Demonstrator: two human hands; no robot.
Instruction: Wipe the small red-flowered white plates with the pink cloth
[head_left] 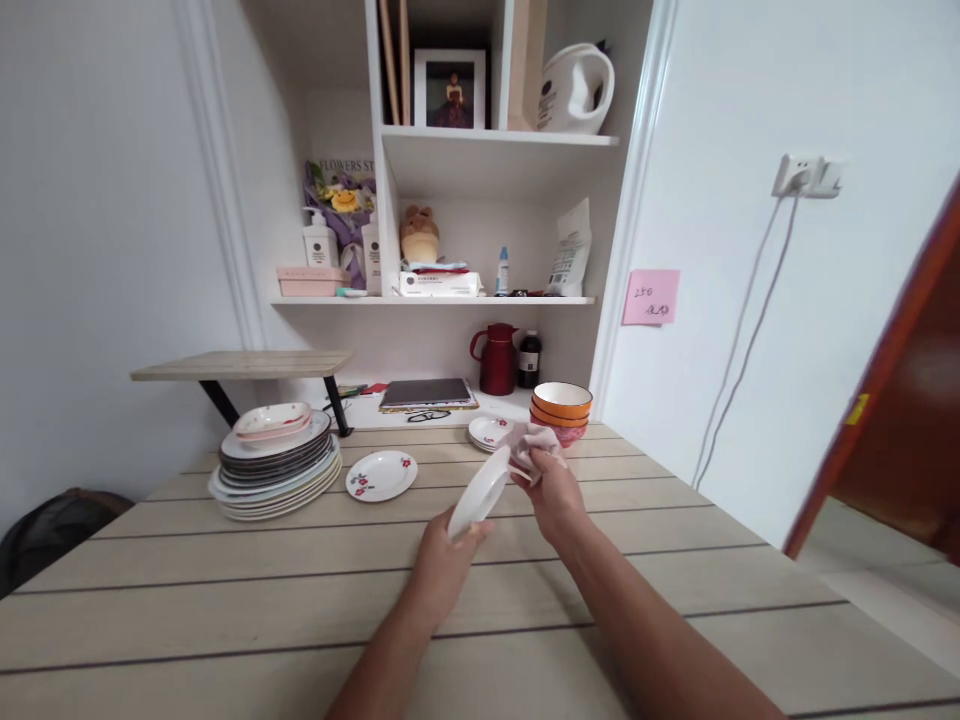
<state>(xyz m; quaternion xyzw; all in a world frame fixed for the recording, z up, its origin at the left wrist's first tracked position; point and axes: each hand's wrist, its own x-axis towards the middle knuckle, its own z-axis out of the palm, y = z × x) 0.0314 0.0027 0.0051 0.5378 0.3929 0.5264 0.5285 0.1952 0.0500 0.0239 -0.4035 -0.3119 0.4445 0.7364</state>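
Note:
Over the middle of the table, my left hand (444, 560) grips the lower edge of a white plate (480, 492), which is tilted up with its side toward me. My right hand (555, 490) is closed on a pale pink cloth (529, 444), held against the plate's upper right edge. Flat on the table to the left lies a single white plate with red flowers (382, 475). Just behind the cloth is a small stack of flowered plates (489, 432), partly covered by it. Orange bowls (562, 402) are stacked behind my right hand.
A tall stack of plates (276, 468) with a dish on top stands at the left, by a small raised shelf (240, 366). Toward the back are a laptop (427, 392), glasses (428, 416), a red jug (497, 360) and a dark bottle (529, 360).

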